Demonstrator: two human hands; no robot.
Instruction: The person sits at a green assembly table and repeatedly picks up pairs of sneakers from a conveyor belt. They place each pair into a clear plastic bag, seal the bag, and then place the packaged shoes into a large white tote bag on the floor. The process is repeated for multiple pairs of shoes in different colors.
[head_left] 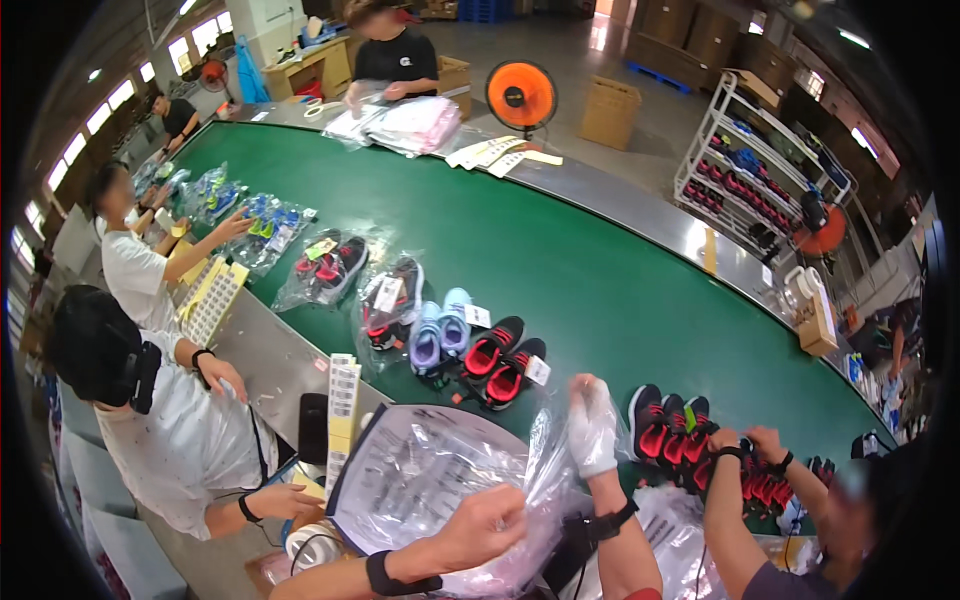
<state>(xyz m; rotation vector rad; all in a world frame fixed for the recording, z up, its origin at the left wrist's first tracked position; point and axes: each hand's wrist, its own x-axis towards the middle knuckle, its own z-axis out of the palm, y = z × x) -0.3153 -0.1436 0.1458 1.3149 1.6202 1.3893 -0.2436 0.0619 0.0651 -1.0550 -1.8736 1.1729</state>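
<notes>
My left hand (487, 527) is closed, its fingers pinching a clear plastic bag (548, 462) over the bag pile. My right hand (592, 428), in a whitish glove-like covering, stands raised beside that bag; its blurred fingertips hide how it grips. Below my left hand, a dark-rimmed tray (352, 455) carries a stack of clear plastic bags (440, 470). Just beyond on the green belt sit black-and-red sneakers (503, 360) with a white tag and light blue-purple sneakers (440, 328). More black-and-red sneakers (668, 428) stand in a row right of my right hand.
Bagged shoes (325, 268) line the green belt (600, 270) leftward. A co-worker (165, 410) sits close on my left; another person's hands (750, 443) handle shoes on my right. Label sheets (342, 410) lie by the tray. An orange fan (521, 95) stands across the belt.
</notes>
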